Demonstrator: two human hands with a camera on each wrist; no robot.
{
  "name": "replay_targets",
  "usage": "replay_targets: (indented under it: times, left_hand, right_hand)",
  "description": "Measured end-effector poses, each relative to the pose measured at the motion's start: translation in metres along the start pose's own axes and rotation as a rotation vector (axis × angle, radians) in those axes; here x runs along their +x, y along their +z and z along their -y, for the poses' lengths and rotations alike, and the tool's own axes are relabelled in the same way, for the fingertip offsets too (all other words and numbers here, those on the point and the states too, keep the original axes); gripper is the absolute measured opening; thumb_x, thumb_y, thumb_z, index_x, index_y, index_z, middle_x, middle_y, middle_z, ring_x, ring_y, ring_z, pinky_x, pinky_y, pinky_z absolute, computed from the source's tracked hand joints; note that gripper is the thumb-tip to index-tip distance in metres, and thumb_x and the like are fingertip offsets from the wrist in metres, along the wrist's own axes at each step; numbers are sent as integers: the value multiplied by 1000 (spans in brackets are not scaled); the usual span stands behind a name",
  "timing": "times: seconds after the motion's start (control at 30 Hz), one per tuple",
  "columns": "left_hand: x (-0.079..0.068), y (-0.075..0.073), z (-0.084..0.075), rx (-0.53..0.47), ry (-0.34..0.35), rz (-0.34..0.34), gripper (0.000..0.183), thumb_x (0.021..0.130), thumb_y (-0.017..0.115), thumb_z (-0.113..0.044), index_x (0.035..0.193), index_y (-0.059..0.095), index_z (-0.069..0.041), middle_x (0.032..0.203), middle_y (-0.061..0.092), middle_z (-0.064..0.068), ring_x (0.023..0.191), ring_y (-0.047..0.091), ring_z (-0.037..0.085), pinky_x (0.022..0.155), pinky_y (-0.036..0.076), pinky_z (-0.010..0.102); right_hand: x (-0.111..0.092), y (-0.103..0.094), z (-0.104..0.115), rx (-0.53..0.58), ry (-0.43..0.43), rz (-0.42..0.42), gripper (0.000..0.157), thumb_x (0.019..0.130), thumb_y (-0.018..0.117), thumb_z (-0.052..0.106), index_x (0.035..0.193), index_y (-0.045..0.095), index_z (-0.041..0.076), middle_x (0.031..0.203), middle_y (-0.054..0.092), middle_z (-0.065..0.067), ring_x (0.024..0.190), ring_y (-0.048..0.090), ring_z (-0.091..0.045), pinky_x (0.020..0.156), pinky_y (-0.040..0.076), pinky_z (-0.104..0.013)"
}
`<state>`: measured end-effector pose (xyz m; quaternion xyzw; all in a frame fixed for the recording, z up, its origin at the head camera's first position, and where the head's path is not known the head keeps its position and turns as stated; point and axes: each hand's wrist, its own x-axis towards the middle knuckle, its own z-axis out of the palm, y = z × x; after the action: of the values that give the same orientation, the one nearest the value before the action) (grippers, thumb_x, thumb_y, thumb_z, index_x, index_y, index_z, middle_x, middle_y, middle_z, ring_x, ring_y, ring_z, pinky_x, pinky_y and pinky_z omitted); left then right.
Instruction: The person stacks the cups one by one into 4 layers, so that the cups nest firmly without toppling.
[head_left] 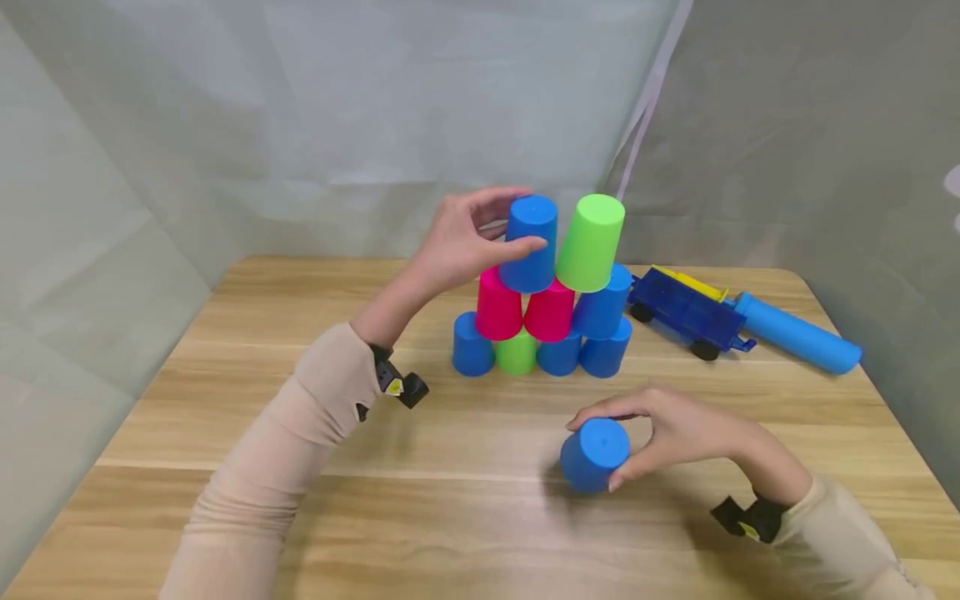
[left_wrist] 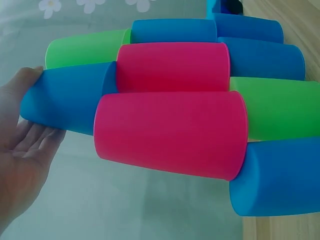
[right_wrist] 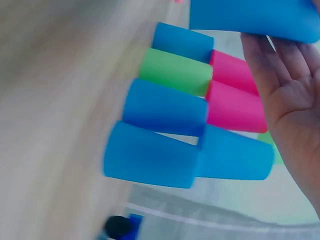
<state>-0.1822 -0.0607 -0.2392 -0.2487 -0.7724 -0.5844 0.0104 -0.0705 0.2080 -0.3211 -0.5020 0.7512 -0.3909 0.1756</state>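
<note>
My left hand (head_left: 459,242) grips an upside-down blue cup (head_left: 532,273) at the left of a stack's third row, its thumb across the front. Beside that cup stands a light green cup (head_left: 592,242). The row beneath has two pink cups (head_left: 498,308) and a blue cup (head_left: 602,304). The bottom row has blue cups (head_left: 472,346) and one green cup (head_left: 516,352). Nearer the front, my right hand (head_left: 686,429) holds another upside-down blue cup (head_left: 588,460) between thumb and fingers. The right wrist view shows this cup (right_wrist: 250,17) at the top, fingers (right_wrist: 295,60) along its side.
Right of the stack sits a dark blue toy truck bed (head_left: 686,308) with black wheels and a yellow part. A blue cylinder (head_left: 798,333) lies against it near the table's right edge. Pale cloth (head_left: 375,125) hangs behind the wooden table (head_left: 420,517).
</note>
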Motion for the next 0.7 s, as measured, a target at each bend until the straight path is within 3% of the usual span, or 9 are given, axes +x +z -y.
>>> replay_targets:
  times: [0.4, 0.57, 0.7]
  left_hand:
    - [4, -2, 1, 10, -19, 9, 53, 76, 78, -18, 124, 59, -10, 118, 64, 4, 106, 62, 15, 89, 50, 29]
    - [6, -3, 5, 8, -49, 16, 52, 74, 79, -19, 122, 60, -11, 116, 65, 3, 105, 63, 14, 90, 50, 29]
    - [8, -2, 9, 9, -45, 20, 52, 75, 79, -21, 122, 60, -11, 115, 65, 2, 104, 63, 13, 90, 50, 29]
  right_hand:
    - [24, -55, 48, -299, -28, -205, 64, 65, 85, 25, 123, 58, 20, 117, 63, 8, 108, 60, -10, 84, 52, -30]
    - [39, -82, 63, -328, -150, -392, 63, 62, 87, 20, 118, 61, 6, 111, 66, 0, 103, 61, -10, 85, 50, -22]
    - [50, -99, 65, -294, -148, -578, 59, 69, 83, 16, 119, 59, -4, 112, 66, 3, 103, 61, -9, 88, 48, -18]
